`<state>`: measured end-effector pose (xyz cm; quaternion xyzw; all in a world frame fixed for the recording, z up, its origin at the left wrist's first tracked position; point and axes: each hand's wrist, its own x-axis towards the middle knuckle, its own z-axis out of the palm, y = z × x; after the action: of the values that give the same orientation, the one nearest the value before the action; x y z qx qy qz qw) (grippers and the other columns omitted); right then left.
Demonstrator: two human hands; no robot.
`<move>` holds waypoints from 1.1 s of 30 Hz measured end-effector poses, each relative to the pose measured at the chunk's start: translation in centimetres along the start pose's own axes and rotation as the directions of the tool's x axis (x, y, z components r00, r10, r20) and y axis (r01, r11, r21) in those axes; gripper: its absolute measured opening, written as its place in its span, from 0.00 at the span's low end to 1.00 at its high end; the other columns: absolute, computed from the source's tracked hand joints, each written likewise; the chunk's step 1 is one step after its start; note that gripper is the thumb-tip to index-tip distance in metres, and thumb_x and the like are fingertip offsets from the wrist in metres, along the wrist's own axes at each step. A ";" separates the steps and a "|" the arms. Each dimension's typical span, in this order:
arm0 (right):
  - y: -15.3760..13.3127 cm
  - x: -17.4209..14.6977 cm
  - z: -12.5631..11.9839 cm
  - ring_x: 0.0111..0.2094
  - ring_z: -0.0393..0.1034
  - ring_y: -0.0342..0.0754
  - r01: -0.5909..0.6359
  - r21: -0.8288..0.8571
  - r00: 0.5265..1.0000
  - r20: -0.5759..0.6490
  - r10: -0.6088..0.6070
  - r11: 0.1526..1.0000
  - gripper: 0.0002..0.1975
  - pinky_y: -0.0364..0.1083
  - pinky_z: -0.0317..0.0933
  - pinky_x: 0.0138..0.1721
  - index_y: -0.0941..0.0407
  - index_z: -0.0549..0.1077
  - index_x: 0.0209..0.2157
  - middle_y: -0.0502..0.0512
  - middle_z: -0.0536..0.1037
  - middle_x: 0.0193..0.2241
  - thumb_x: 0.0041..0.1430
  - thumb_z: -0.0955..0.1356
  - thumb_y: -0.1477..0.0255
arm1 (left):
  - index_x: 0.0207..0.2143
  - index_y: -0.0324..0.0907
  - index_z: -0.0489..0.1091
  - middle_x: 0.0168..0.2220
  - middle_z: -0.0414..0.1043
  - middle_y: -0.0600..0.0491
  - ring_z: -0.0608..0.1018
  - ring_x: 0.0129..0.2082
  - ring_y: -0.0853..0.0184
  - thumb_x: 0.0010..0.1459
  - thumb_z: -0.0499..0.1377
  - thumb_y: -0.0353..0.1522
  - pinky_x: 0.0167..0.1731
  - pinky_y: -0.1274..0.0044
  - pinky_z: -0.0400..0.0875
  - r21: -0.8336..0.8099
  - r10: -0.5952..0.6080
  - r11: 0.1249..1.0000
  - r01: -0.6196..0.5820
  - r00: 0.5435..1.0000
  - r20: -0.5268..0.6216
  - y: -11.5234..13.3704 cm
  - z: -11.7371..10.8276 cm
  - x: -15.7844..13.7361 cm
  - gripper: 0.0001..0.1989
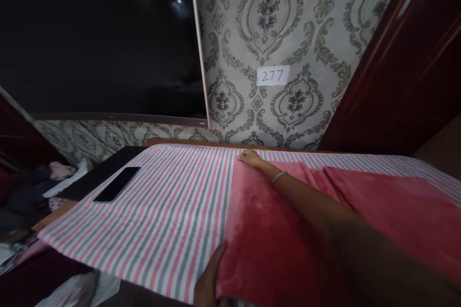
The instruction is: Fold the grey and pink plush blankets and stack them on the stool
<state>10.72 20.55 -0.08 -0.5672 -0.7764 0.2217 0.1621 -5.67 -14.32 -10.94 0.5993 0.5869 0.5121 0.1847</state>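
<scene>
A red plush cloth point(266, 230) lies folded on a striped sheet of pink, grey and white point(173, 196), its left edge running from the wall side toward me. At the far left corner, my right hand point(249, 157), with a silvery bracelet at the wrist, is closed on the cloth's edge, fingers bent. My left hand point(211, 278) grips the near left corner, partly cut off by the frame's bottom. My right forearm crosses over the cloth and hides part of it. Toward the right, the cloth has several creases and a wide flat section point(399, 201).
A black phone point(118, 184) rests on the sheet's left side. Beyond it are a dark flat panel point(104, 168) and piled clothes point(32, 196). Behind stand a large dark television point(108, 43), patterned wallpaper with a "277" paper label point(272, 75), and dark red wood point(403, 72) at right.
</scene>
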 end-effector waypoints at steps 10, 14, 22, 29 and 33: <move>6.2 -12.8 -3.3 0.71 0.40 0.62 -0.107 -0.312 0.982 -0.183 0.050 0.944 0.34 0.66 0.35 0.67 0.56 0.54 0.69 0.65 0.52 0.70 0.67 0.59 0.56 | 0.62 0.45 0.65 0.55 0.76 0.46 0.78 0.53 0.51 0.57 0.54 0.39 0.46 0.65 0.77 0.037 -0.007 0.999 0.006 0.999 0.036 -0.4 -0.1 0.8 0.30; 10.3 -15.7 -3.2 0.70 0.42 0.63 -0.311 -0.302 0.942 -0.223 0.251 0.901 0.34 0.64 0.41 0.66 0.58 0.53 0.70 0.65 0.51 0.70 0.69 0.55 0.55 | 0.62 0.46 0.65 0.58 0.73 0.47 0.76 0.55 0.52 0.58 0.54 0.40 0.52 0.64 0.74 0.023 0.003 1.000 -0.004 1.000 0.022 0.0 0.0 1.4 0.29; 10.4 -16.7 -5.2 0.71 0.43 0.57 -0.306 -0.190 0.948 -0.145 0.282 0.933 0.33 0.57 0.42 0.67 0.58 0.54 0.69 0.65 0.51 0.70 0.71 0.53 0.56 | 0.68 0.42 0.55 0.49 0.77 0.45 0.80 0.48 0.53 0.52 0.58 0.49 0.45 0.66 0.76 -0.053 -0.069 0.995 0.084 0.971 0.231 1.7 -2.2 3.5 0.44; 7.4 -28.6 -1.4 0.72 0.31 0.61 -0.139 -0.226 0.975 -0.201 0.093 0.964 0.37 0.63 0.38 0.68 0.53 0.49 0.71 0.61 0.42 0.72 0.67 0.59 0.51 | 0.64 0.42 0.63 0.42 0.77 0.48 0.80 0.46 0.57 0.53 0.57 0.58 0.45 0.69 0.74 -0.092 -0.339 0.927 0.364 0.916 0.215 4.5 -3.0 5.8 0.43; 6.5 -32.3 0.6 0.72 0.33 0.61 -0.115 -0.221 0.986 -0.146 0.084 0.968 0.36 0.64 0.40 0.67 0.53 0.50 0.71 0.61 0.43 0.72 0.67 0.59 0.53 | 0.62 0.38 0.64 0.33 0.76 0.50 0.81 0.39 0.57 0.43 0.63 0.60 0.41 0.68 0.76 -0.059 -0.333 0.932 0.357 0.910 0.245 4.7 -2.3 6.9 0.51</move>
<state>25.50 -8.67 -4.04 -0.6340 -0.7546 0.0995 0.1367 -6.60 -10.18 -3.42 0.5311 0.6310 0.4276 0.3701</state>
